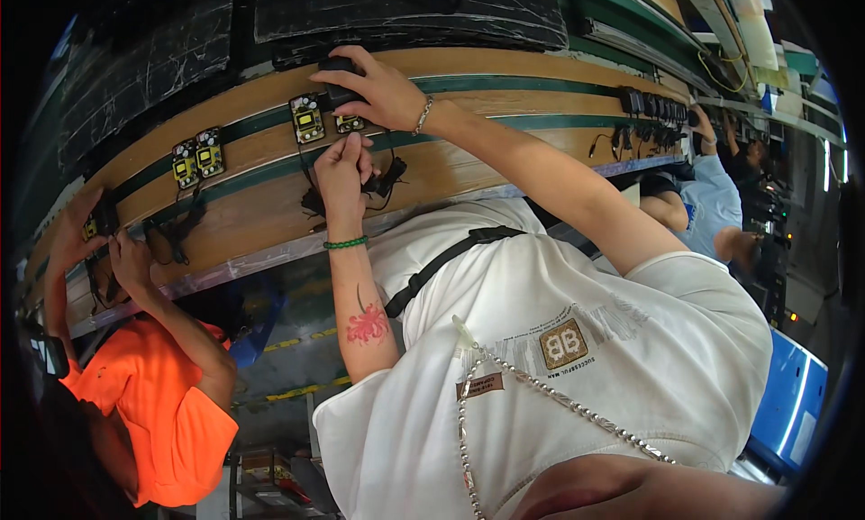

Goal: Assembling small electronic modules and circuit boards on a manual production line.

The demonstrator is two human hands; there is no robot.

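My right hand (389, 94) comes over from the right and is closed around a black plastic case (339, 78). Just below the case shows a small yellow-and-black circuit board (350, 122), partly covered by my fingers. My left hand (343, 182) is closed in a pinch at the board's near edge; what lies between its fingertips is hidden. A black cable (389, 179) trails over the bench beside it. Another circuit board (307, 119) with a yellow part and round silver parts lies left of the case, its own cable running toward the near edge.
Two circuit boards (197, 159) lie further left on the wooden bench (257, 182), which has green strips. Beyond them a co-worker in an orange shirt (167, 412) handles a black case. Several black adapters (653, 104) with cables stand at right, near another person in light blue (712, 191).
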